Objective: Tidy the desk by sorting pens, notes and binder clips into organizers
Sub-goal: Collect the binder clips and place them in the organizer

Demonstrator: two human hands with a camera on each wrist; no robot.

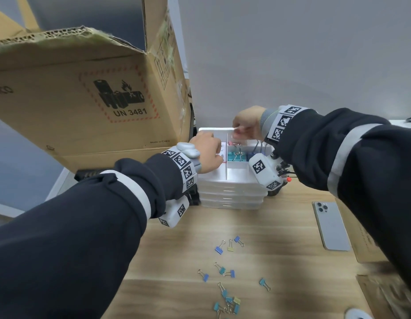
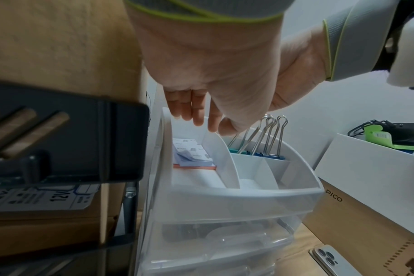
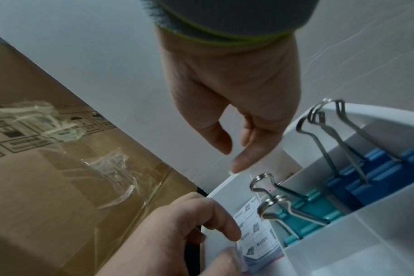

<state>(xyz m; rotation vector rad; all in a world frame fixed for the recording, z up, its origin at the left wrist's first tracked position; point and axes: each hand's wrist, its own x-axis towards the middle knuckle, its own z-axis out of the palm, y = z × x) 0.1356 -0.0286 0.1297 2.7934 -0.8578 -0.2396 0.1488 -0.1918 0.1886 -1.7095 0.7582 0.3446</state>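
Notes (image 2: 193, 156) — a small pad printed with the word "Notes" — lie in the left compartment of the white organizer (image 2: 236, 196), on top of a pink sheet. That organizer tray sits on a stack of clear drawers (image 1: 231, 199) at the back of the wooden desk (image 1: 269, 261). The left hand (image 1: 206, 153) reaches into that compartment, fingers straight and close together, tips down near the pad; whether they touch it I cannot tell. The right hand (image 1: 246, 125) hangs over the tray's far rim, fingers loosely spread and holding nothing. Large binder clips (image 3: 314, 211) — teal and blue — stand in the compartments to the right of the pad, wire handles up. Small binder clips (image 1: 225, 275) in blue, teal and yellow lie scattered on the desk nearer the person. A phone (image 1: 331, 226) lies face down at the right, and a cardboard box (image 1: 84, 95) stands to the left of the drawers.
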